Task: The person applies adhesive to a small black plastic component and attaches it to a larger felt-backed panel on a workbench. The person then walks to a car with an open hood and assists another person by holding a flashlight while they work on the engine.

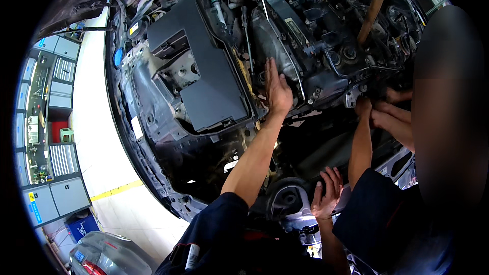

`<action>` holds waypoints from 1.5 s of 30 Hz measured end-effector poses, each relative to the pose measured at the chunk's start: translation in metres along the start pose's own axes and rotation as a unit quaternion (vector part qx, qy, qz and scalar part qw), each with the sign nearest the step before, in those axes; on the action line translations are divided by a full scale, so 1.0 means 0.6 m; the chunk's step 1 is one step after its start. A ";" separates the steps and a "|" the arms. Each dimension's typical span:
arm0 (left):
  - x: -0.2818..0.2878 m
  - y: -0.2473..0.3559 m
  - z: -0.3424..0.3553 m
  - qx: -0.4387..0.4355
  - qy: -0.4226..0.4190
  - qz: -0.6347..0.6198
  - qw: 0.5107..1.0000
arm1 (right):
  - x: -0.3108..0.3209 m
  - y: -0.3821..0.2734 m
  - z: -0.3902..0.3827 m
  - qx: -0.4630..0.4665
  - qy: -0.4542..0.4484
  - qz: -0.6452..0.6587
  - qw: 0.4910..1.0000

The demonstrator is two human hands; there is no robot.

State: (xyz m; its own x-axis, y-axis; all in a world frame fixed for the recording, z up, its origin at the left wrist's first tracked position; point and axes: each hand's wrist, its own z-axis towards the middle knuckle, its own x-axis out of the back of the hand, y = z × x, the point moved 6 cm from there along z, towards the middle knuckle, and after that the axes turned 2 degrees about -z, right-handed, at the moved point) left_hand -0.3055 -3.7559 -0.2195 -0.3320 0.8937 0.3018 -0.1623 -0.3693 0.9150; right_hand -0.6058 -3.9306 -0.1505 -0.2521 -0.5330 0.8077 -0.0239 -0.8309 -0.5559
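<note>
My left hand [279, 91] lies with its fingers stretched out beside the engine, between a black plastic cover [211, 102] and a grey metal shield [272, 46]. What its fingertips touch is hard to tell. A thin metal rod [249, 46] with a dark upper end stands just beyond it. Lower down, my right hand [328, 194] rests with fingers apart at the front edge of the engine bay, right of a round black part [289, 198]. Neither hand shows anything held. The dark engine [326, 56] fills the upper middle.
At the right, a co-worker's dark sleeve [374, 206] crosses beside my right forearm. Other forearms [397, 119] reach in at the engine's right end. A wooden stick [376, 7] rises from the engine bay. Grey cabinets [61, 158] and another car [109, 254] stand at the left.
</note>
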 end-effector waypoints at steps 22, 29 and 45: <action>0.087 -0.039 -0.159 0.030 -0.136 0.149 0.979 | 0.011 0.004 -0.001 0.009 0.018 0.005 1.000; 0.164 -0.080 -0.265 0.189 -0.419 0.124 0.879 | 0.007 0.004 -0.002 0.017 0.022 -0.004 1.000; 0.204 -0.156 -0.326 0.201 -0.435 0.177 0.860 | 0.010 0.007 -0.011 0.031 -0.002 -0.040 0.999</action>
State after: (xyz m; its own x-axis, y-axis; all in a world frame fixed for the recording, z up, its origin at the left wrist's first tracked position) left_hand -0.5124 -3.6617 -0.3205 0.5547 0.6602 0.5065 0.1983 -0.6960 0.6901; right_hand -0.6140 -3.9362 -0.1492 -0.2472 -0.4647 0.8503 0.0167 -0.8794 -0.4758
